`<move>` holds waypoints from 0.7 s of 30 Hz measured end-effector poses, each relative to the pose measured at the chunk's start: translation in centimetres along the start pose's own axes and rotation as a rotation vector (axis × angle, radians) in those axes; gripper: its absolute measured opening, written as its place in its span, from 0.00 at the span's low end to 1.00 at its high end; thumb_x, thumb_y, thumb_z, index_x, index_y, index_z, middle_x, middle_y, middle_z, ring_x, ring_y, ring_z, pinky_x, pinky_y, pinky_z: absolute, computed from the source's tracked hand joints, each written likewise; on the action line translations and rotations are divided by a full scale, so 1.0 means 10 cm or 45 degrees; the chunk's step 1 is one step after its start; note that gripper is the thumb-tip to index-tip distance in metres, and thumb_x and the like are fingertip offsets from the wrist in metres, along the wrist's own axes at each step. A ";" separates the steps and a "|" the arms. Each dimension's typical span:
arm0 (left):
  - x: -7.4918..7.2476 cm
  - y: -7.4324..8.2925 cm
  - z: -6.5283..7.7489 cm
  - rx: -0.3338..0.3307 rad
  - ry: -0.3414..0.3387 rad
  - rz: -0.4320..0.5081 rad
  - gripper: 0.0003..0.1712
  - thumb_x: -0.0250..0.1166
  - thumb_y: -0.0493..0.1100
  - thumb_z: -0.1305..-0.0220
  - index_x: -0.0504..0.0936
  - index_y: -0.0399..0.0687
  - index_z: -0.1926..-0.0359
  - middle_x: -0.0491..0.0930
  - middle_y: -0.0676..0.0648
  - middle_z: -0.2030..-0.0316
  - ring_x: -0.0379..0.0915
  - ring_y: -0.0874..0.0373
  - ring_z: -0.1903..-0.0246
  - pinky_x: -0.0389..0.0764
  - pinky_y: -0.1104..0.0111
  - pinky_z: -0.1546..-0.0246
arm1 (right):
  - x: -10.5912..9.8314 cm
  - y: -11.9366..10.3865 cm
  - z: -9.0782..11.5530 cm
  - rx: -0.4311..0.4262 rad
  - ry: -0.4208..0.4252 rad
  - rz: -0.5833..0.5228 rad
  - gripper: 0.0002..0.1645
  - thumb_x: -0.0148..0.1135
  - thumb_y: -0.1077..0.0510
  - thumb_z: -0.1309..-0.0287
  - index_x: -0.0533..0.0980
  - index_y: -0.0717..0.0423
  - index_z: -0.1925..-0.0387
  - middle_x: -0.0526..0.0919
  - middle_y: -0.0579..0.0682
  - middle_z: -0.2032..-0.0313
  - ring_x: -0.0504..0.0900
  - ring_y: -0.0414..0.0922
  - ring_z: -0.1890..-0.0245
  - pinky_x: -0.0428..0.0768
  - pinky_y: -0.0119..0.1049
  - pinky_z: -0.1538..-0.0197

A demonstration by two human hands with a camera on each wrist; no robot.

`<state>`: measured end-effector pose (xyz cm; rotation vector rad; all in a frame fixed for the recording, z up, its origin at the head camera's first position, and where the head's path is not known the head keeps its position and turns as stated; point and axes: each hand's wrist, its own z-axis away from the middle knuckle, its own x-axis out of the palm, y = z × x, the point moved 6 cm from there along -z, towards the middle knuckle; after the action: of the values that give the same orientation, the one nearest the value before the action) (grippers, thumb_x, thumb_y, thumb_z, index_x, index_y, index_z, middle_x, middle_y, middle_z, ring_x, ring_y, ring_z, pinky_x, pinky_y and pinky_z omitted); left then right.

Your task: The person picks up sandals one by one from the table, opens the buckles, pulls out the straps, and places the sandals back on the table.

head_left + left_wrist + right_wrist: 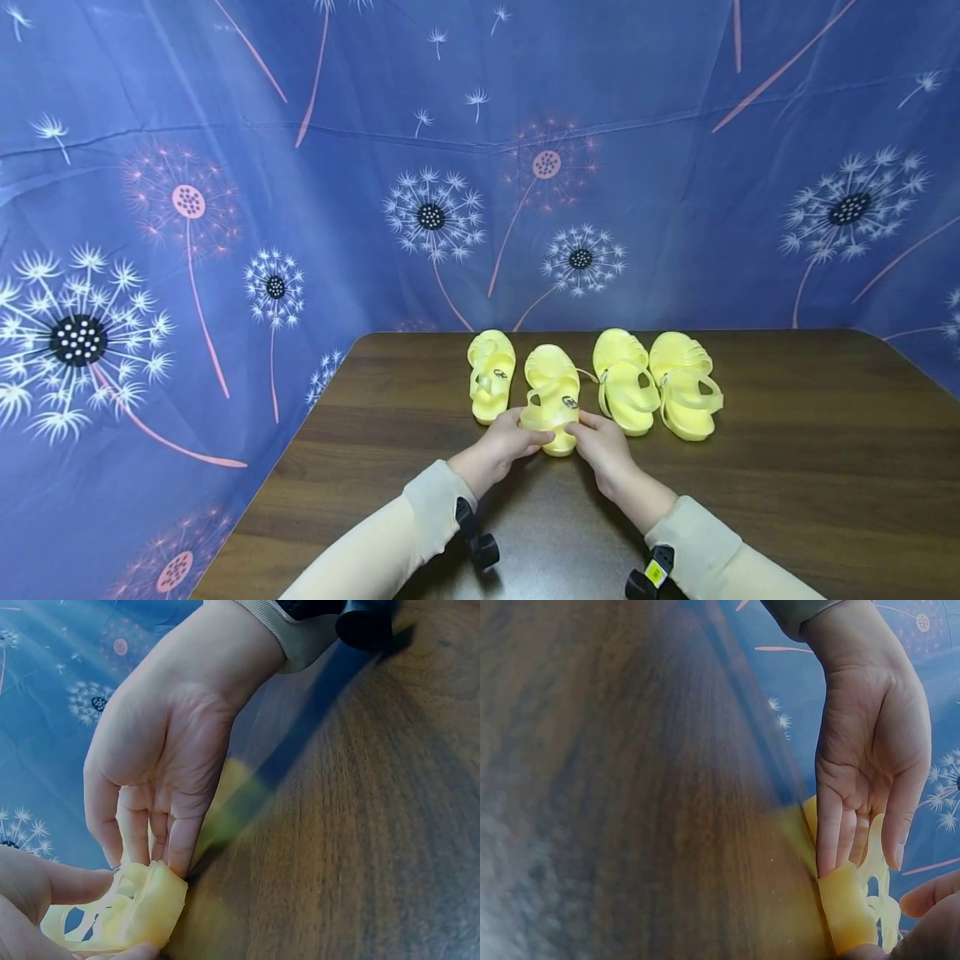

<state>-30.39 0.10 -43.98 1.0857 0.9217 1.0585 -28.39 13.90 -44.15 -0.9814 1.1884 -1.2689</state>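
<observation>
In the head view, a yellow sandal (pixel 550 371) with a small dark mark on its strap points away from me, its heel toward me. My left hand (pixel 501 443) grips its left side near the heel, thumb on top. From the other side my right hand (pixel 607 448) holds it the same way. The left wrist view shows the heel end (pixel 159 904) between both hands; the right wrist view has that heel (pixel 847 907) under the fingertips. A matching sandal (pixel 491 367) lies just left. Two more, a nearer sandal (pixel 628 398) and a farther sandal (pixel 686 404), lie to the right.
All the sandals are lined up toward the back of a dark brown wooden table (pixel 810 433). Behind the table's far edge hangs a blue cloth (pixel 660 167) printed with dandelions. Black wrist cameras are strapped over both sleeves.
</observation>
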 end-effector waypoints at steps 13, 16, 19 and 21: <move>0.01 0.02 -0.07 0.008 0.016 0.035 0.25 0.63 0.35 0.36 0.70 0.29 0.40 0.77 0.38 0.46 0.76 0.53 0.49 0.78 0.59 0.43 | -0.01 -0.01 -0.07 0.014 -0.014 -0.082 0.35 0.50 0.61 0.34 0.54 0.78 0.33 0.56 0.73 0.31 0.57 0.63 0.30 0.62 0.54 0.30; 0.01 0.02 -0.09 0.009 0.030 0.051 0.25 0.63 0.36 0.35 0.70 0.28 0.40 0.76 0.38 0.45 0.76 0.54 0.50 0.78 0.59 0.44 | 0.00 -0.02 -0.09 0.007 -0.004 -0.080 0.35 0.50 0.62 0.34 0.55 0.78 0.33 0.57 0.73 0.32 0.58 0.63 0.31 0.62 0.54 0.30; 0.01 0.02 -0.11 0.006 0.038 0.046 0.25 0.62 0.37 0.34 0.69 0.28 0.40 0.76 0.38 0.45 0.76 0.54 0.50 0.78 0.59 0.43 | 0.00 -0.01 -0.11 0.014 0.001 -0.081 0.35 0.50 0.62 0.35 0.55 0.78 0.33 0.57 0.73 0.32 0.58 0.63 0.31 0.62 0.54 0.30; 0.00 0.02 -0.12 0.002 0.045 0.044 0.25 0.62 0.37 0.34 0.69 0.28 0.40 0.76 0.38 0.45 0.76 0.53 0.49 0.78 0.59 0.43 | 0.00 -0.01 -0.11 0.021 0.005 -0.076 0.35 0.50 0.62 0.35 0.55 0.78 0.33 0.57 0.73 0.32 0.58 0.63 0.31 0.62 0.54 0.30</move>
<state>-31.52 0.43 -44.07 1.0904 0.9350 1.1083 -29.53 13.99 -44.26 -1.0093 1.1569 -1.3265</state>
